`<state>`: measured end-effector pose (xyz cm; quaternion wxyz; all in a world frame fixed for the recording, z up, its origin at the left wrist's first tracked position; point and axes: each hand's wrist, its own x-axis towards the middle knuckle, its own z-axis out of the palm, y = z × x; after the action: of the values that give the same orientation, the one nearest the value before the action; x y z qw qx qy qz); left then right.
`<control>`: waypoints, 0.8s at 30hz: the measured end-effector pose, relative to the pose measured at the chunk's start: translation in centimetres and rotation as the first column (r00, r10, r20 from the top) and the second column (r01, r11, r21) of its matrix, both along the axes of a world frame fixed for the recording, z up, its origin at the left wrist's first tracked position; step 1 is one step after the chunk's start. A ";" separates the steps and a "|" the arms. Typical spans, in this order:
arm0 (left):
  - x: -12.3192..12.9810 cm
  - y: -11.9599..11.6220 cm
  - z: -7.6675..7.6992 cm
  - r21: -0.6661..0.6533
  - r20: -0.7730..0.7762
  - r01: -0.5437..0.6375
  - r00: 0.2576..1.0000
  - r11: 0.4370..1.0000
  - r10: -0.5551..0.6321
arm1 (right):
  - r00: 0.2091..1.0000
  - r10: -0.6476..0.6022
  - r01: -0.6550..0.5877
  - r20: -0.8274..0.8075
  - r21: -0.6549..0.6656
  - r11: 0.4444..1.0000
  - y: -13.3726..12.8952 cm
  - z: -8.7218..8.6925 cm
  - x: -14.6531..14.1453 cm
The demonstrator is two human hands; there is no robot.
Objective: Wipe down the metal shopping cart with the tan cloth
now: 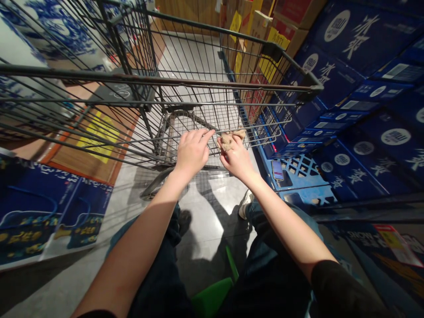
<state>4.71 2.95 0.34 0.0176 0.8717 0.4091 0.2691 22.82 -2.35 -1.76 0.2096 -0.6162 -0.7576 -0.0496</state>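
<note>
A dark metal shopping cart [205, 84] stands before me, its wire side facing my hands. My right hand [237, 160] is closed on a crumpled beige cloth [228, 140] and presses it to the cart's lower wires. Just left of it, my left hand [192, 152] lies over the same wires with its fingers stretched out and holds nothing that I can see. The fingertips of my right hand are partly hidden by the cloth.
Stacked blue cartons [354, 39] rise on the right beside a blue plastic pallet [303, 170] bearing a phone [277, 169]. Left are a wooden platform [109, 165], a yellow sign [99, 134] and blue-and-white jars [62, 31]. Something green [213, 297] is between my legs.
</note>
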 end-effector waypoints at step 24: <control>0.0 -0.1 0.3 0.022 -0.053 0.001 0.999 1.000 0.000 | 1.000 -0.010 0.011 0.008 -0.150 0.989 -0.1 -0.1 1.0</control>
<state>4.70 2.89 0.60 -0.0027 0.8787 0.4064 0.2504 23.80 -2.43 -1.88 0.1600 -0.6340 -0.7566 0.0041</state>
